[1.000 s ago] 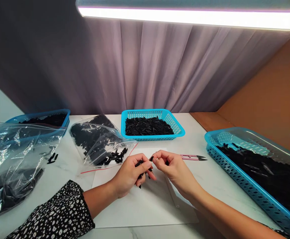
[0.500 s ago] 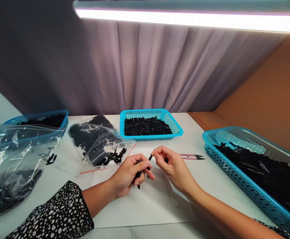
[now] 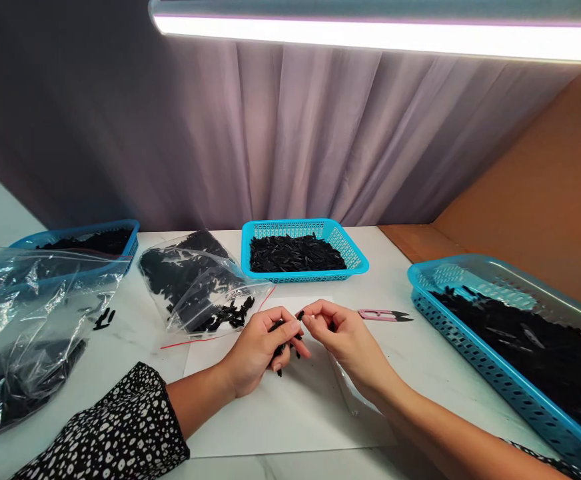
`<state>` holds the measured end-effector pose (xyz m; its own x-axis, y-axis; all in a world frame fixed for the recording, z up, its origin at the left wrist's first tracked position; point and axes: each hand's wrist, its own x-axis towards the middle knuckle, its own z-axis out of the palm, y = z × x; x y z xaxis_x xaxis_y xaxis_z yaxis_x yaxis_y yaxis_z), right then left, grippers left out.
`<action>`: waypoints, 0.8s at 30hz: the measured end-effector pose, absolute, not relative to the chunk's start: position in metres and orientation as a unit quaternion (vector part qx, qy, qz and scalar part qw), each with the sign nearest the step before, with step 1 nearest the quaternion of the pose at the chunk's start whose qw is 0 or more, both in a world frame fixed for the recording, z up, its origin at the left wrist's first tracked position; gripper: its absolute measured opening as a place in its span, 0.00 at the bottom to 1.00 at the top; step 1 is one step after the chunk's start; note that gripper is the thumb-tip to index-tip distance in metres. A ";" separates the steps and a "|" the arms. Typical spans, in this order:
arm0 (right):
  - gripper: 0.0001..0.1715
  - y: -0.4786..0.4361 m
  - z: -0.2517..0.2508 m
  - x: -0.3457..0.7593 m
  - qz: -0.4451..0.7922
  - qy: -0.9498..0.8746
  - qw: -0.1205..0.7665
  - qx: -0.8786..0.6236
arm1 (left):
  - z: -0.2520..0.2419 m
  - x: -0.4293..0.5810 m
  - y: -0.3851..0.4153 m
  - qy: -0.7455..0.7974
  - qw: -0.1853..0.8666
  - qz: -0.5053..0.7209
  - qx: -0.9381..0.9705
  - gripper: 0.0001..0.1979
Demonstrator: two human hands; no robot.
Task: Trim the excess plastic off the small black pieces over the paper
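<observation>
Small black strips [image 3: 277, 326] are bunched in my left hand [image 3: 260, 350], some ends poking out below its curled fingers. My right hand [image 3: 343, 333] meets it over a white sheet [image 3: 290, 427], thumb and forefinger pinching one black strip [image 3: 300, 315] beside the left thumb. What the strips are made of I cannot make out. Under my right hand lies a clear plastic piece [image 3: 353, 400], partly hidden. Pink-handled thread snips [image 3: 385, 315] rest just beyond my right wrist. Left of my hands, a zip bag [image 3: 190, 280] lies with black pieces inside and near its mouth.
A blue basket [image 3: 355, 265] of black strips stands at the back. Another blue basket [image 3: 480, 360] fills the right side, and a third [image 3: 134, 243] stands at the back left. A large clear bag [image 3: 45, 300] and several loose strips [image 3: 103, 319] lie at left.
My right hand has moved slightly left, closer to my left hand, and the pinched strip now lies between the two thumbs. The bunch stays in my left hand.
</observation>
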<state>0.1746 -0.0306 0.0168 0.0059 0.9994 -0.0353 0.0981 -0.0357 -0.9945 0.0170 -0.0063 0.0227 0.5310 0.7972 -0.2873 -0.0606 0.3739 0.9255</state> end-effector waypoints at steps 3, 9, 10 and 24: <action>0.16 -0.031 0.016 0.174 0.466 -0.529 0.455 -0.543 | 0.022 0.018 -0.008 0.391 0.721 0.294 0.491 0.17; 0.11 -0.030 0.014 0.177 0.406 -0.570 0.437 -0.564 | 0.025 0.018 -0.010 0.382 0.738 0.272 0.486 0.17; 0.12 -0.030 0.014 0.178 0.404 -0.570 0.439 -0.565 | 0.026 0.018 -0.009 0.383 0.741 0.273 0.480 0.17; 0.18 -0.019 0.036 0.198 0.327 -0.645 0.392 -0.569 | 0.021 0.015 -0.005 0.401 0.738 0.282 0.464 0.19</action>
<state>0.1982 -0.0189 0.0360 -0.0458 0.9900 0.1334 0.4772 0.1390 -0.8677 0.0152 -0.0052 0.0207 0.5198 0.7877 -0.3307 -0.0435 0.4109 0.9106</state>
